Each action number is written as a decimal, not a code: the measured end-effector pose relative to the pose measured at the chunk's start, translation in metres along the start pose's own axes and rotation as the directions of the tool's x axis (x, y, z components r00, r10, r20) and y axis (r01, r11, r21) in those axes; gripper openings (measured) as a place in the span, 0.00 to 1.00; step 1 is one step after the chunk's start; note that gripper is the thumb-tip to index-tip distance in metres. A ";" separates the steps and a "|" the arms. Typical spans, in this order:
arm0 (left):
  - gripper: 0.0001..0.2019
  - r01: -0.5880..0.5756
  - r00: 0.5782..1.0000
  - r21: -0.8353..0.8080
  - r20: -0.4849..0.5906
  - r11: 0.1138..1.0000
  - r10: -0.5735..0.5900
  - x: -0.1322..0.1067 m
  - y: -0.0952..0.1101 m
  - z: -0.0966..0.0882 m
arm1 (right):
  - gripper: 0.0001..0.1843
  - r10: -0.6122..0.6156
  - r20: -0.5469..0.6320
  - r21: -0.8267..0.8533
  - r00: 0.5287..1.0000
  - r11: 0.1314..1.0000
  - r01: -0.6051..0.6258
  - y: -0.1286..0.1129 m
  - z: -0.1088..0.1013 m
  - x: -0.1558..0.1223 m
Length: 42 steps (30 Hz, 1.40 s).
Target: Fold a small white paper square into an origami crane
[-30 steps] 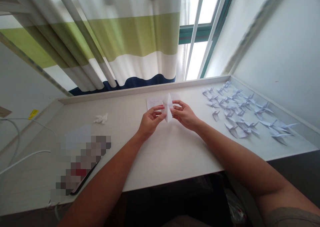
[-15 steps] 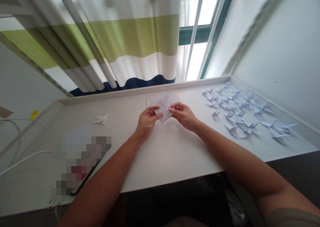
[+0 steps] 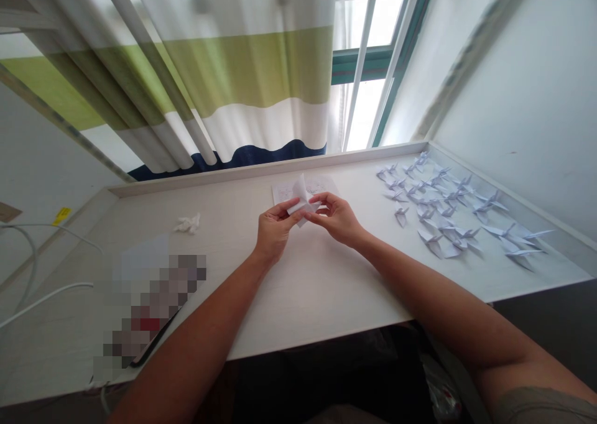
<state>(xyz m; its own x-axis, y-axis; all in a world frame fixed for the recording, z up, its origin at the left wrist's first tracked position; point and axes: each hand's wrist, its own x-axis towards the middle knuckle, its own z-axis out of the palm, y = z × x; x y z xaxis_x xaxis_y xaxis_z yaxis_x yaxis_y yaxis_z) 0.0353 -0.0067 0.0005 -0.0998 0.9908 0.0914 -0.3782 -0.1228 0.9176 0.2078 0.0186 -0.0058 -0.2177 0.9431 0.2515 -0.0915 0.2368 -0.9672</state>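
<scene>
Between my two hands a small white sheet of paper (image 3: 302, 191) is held up over the desk, its sides bent inward along creases. My left hand (image 3: 276, 225) pinches its left side between thumb and fingers. On the right side, my right hand (image 3: 336, 216) grips the paper the same way, with the thumbs close together near the lower middle. Behind the folded paper lies a flat printed or drawn-on sheet (image 3: 328, 185), partly covered by it and by my fingers.
Several folded paper cranes (image 3: 441, 203) stand in a group on the right of the white desk (image 3: 317, 299). A crumpled white tissue (image 3: 188, 224) lies to the left. Nearer me is a blurred-out flat device (image 3: 158, 312), with white cables (image 3: 56, 296) at the left edge.
The paper was a flatter diamond and is now folded inward, with a point standing up. My right hand has moved left, bringing the hands closer together.
</scene>
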 end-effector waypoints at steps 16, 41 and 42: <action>0.19 -0.106 0.994 0.066 0.026 0.992 0.104 0.002 -0.004 -0.002 | 0.16 -0.153 0.021 -0.053 0.988 0.987 0.154 -0.005 -0.002 -0.003; 0.30 0.002 0.981 0.163 0.190 0.987 -0.033 0.005 0.002 -0.014 | 0.25 -0.034 0.072 0.131 0.997 0.991 0.024 0.000 -0.012 0.007; 0.27 -0.032 0.982 0.156 0.189 0.987 0.002 0.005 0.002 -0.014 | 0.25 -0.027 0.082 0.150 0.996 0.989 0.015 -0.001 -0.012 0.007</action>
<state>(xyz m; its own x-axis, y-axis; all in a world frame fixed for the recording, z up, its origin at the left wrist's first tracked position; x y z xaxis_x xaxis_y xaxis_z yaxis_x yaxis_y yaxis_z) 0.0213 -0.0026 -0.0024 0.0755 0.9833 0.1653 -0.2270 -0.1445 0.9631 0.2177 0.0278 -0.0036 -0.2941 0.9140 0.2796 -0.2389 0.2129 -0.9474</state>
